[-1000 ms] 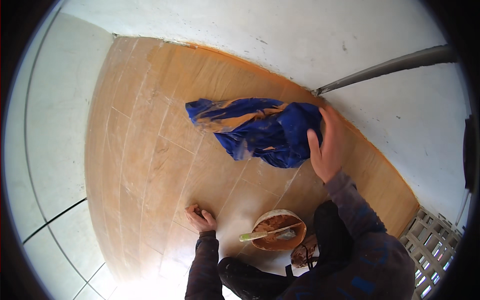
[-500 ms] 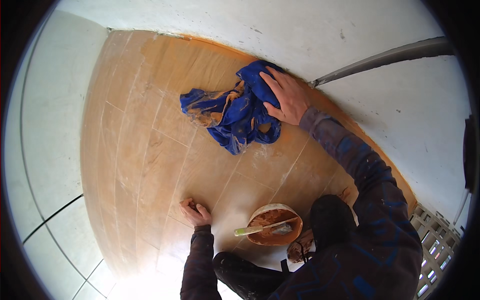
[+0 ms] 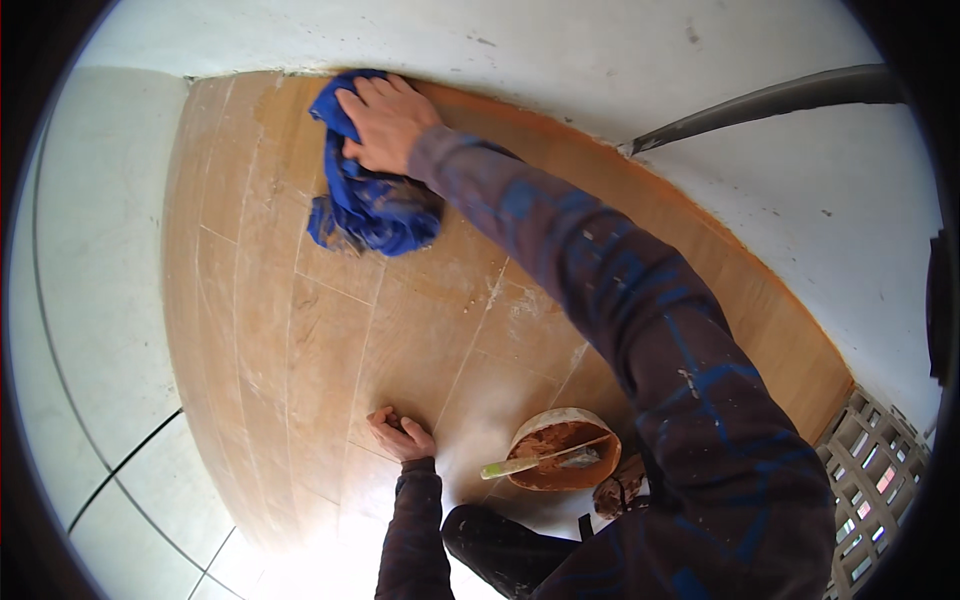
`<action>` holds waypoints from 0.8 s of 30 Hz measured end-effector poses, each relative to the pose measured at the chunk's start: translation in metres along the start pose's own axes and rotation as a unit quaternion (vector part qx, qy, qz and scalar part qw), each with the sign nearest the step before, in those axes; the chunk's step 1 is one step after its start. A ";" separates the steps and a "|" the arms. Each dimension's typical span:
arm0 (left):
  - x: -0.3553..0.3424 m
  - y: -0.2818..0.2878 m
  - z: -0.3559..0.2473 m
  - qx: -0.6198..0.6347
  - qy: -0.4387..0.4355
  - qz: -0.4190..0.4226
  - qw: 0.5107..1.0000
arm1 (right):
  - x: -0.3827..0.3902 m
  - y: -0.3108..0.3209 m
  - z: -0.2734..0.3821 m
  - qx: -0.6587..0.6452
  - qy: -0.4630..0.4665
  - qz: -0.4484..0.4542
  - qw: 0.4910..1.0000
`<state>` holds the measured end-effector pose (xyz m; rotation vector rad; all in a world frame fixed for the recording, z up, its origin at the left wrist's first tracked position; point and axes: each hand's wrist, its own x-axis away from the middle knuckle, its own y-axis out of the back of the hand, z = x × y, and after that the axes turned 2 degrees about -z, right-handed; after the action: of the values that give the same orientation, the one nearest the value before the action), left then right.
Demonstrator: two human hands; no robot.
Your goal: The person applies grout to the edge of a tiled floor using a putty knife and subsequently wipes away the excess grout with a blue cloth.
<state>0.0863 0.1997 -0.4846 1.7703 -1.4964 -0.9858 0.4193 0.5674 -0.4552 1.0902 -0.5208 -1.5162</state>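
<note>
My right hand [image 3: 385,122] presses a crumpled blue cloth [image 3: 385,215] onto the wood-look floor, close against the foot of the white wall. The cloth carries brownish-orange smears, and part of it trails toward me from under the palm. My left hand [image 3: 402,436] rests on the floor nearer to me, fingers curled in; whatever may be inside them is hidden. To its right stands a round bowl [image 3: 515,447] of reddish-brown paste. A putty knife [image 3: 512,466] with a pale green handle lies across the bowl.
Orange residue [image 3: 560,128] runs along the joint between floor and wall. A dark strip [image 3: 770,105] crosses the white wall. Pale large tiles [image 3: 90,300] are on the left, and a beige latticed crate [image 3: 868,455] sits at the right. My knee [image 3: 500,540] is beside the bowl.
My right hand has swept the blue cloth leftward along the wall, and the arm now stretches across the floor. My left hand stays in place on the floor.
</note>
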 end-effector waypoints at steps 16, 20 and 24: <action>-0.002 0.001 -0.001 0.011 0.008 0.008 1.000 | 0.025 0.012 0.007 0.103 -0.084 0.014 0.991; -0.001 -0.001 -0.001 0.021 0.005 0.004 1.000 | 0.075 0.037 -0.009 0.121 -0.076 -0.014 0.990; 0.000 0.000 0.000 0.015 0.013 0.002 1.000 | 0.114 0.070 -0.012 0.135 -0.090 0.009 0.987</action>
<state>0.0861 0.1996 -0.4853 1.7948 -1.5056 -0.9398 0.4746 0.4455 -0.4439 1.1557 -0.8789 -1.5674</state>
